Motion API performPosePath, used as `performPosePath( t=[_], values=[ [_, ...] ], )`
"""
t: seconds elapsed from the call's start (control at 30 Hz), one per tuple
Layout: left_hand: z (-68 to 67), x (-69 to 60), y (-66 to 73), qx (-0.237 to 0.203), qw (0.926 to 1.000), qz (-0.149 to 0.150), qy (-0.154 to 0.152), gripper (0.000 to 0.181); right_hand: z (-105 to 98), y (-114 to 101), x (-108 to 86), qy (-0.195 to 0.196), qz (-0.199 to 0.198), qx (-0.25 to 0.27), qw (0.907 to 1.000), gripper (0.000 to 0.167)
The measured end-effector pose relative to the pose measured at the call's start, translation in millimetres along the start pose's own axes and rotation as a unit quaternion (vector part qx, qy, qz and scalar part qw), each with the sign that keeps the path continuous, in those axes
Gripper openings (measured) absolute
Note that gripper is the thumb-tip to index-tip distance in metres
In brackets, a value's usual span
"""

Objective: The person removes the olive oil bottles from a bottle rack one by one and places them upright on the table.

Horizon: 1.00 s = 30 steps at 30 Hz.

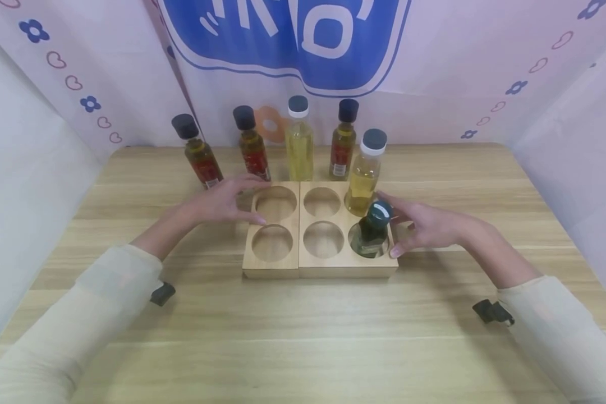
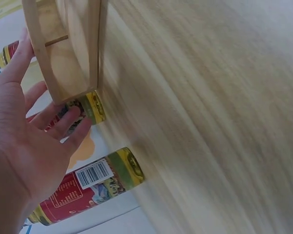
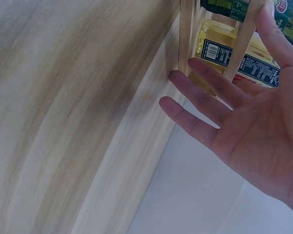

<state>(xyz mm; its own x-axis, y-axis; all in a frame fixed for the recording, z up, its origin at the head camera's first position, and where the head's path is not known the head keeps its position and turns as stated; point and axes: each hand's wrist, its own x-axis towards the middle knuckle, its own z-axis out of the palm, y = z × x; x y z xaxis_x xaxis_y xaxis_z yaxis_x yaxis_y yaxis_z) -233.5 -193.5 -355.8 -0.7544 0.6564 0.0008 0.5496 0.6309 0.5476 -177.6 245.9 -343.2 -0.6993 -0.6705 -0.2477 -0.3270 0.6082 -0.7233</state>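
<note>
1. Rack (image 1: 313, 269) on table (image 1: 303, 336); left hand (image 1: 223, 201) at its left end, right hand (image 1: 429, 224) at its right, both relaxed, unclenched
2. Green bottle (image 1: 372, 233) in rack's front-right hole could topple if jolted

It looks like a small screened-off booth to me: a pale, printed fabric backdrop (image 1: 434, 112) with a big blue-and-white emblem (image 1: 267, 50) and navy flowers (image 1: 90, 104) hangs behind a light wood-grain table (image 1: 262, 336), and plain white side panels (image 1: 20, 140) flank it. Home or lab beyond, I can't tell.
</note>
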Motion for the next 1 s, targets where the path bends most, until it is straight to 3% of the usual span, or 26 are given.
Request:
performPosePath(
  t=[0.53, 0.87, 1.0],
  values=[
    [1.6, 0.0, -2.3, -0.011, 0.9998, -0.016, -0.005, 0.085, -2, 0, 0.2, -0.003, -0.008, -0.002, 1.0000, 0.124],
    [-1.3, 0.8, 5.3, -0.003, 0.9991, -0.037, -0.020, 0.088, -4, -1, -2.3, -0.005, -0.014, -0.008, 0.9999, 0.122],
    [-1.5, -0.5, 8.0, -0.006, 0.9989, -0.040, -0.024, 0.088, -10, -4, -8.2, 0.014, -0.020, -0.021, 0.9995, 0.120]
  ],
)
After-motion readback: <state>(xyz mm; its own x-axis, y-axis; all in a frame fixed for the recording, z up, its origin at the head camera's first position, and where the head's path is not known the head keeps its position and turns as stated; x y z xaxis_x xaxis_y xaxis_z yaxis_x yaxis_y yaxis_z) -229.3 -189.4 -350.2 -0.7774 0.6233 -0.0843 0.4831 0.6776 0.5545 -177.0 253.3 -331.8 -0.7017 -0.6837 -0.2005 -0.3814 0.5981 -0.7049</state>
